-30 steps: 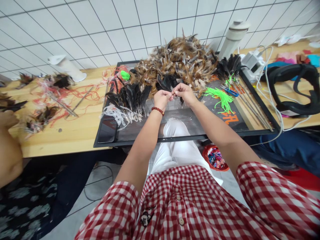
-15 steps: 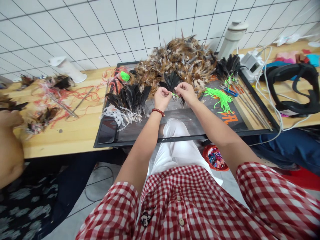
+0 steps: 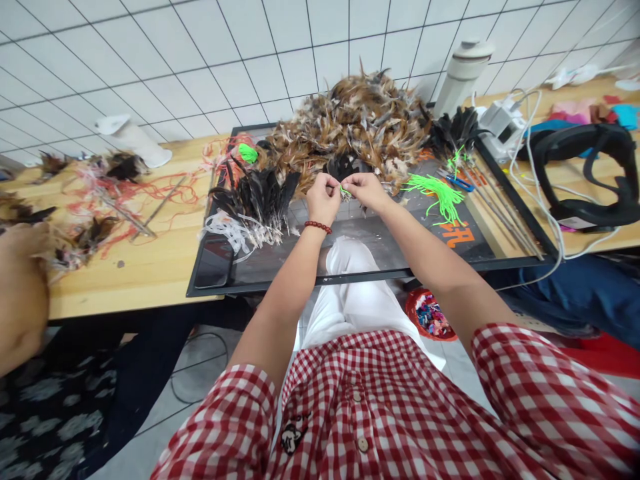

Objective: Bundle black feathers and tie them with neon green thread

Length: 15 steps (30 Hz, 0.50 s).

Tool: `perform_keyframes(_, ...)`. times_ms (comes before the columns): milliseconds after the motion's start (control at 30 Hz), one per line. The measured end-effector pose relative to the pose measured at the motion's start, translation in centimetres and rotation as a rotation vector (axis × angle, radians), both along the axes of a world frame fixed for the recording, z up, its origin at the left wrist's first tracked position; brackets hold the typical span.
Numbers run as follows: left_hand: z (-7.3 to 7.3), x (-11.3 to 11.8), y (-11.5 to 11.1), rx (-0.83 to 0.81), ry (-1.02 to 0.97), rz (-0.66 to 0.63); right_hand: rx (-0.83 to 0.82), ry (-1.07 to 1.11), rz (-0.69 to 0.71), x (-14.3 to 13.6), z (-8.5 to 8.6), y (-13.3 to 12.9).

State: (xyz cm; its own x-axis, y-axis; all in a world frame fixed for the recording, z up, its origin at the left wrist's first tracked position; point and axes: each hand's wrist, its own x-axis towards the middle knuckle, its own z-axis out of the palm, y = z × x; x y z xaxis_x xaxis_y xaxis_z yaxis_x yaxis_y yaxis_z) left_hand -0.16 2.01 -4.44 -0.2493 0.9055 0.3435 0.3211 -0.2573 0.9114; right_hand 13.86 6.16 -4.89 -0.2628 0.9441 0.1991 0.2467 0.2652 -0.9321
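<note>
My left hand (image 3: pixel 323 200), with a red bead bracelet at the wrist, is closed in a pinch at a short green cord (image 3: pixel 345 192). Close beside it, the fingertips of my right hand (image 3: pixel 369 191) pinch at the same cord. Just behind my fingers a bunch of black feathers (image 3: pixel 341 165) points away from me, its pale quill ends near the cord. My fingers partly hide how the cord lies around the quills. To the left lies a row of black feathers (image 3: pixel 260 200) with white ties (image 3: pixel 227 230). Loose green cords (image 3: pixel 437 193) are spread to the right.
A large heap of brown feathers (image 3: pixel 350 120) covers the back of the black-framed board (image 3: pixel 300 283). Blue-handled scissors (image 3: pixel 459 183), thin rods (image 3: pixel 510 220), a bottle (image 3: pixel 463 77) and a black headset (image 3: pixel 590 180) stand or lie rightward. Another person's hand (image 3: pixel 23 247) is at left.
My right hand has moved down and left, so its fingertips now meet my left hand at the green cord. The black bunch is lower behind my fingers.
</note>
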Motion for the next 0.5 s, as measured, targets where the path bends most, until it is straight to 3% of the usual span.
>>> perform_keyframes(233, -0.34, -0.19, 0.1, 0.025, 0.048, -0.009, -0.077, 0.09, 0.039, 0.11, 0.07, -0.17)
perform_keyframes(500, 0.14, -0.25, -0.06, -0.002, 0.021, -0.022, 0.066, -0.05, -0.012, 0.02, 0.15, -0.49)
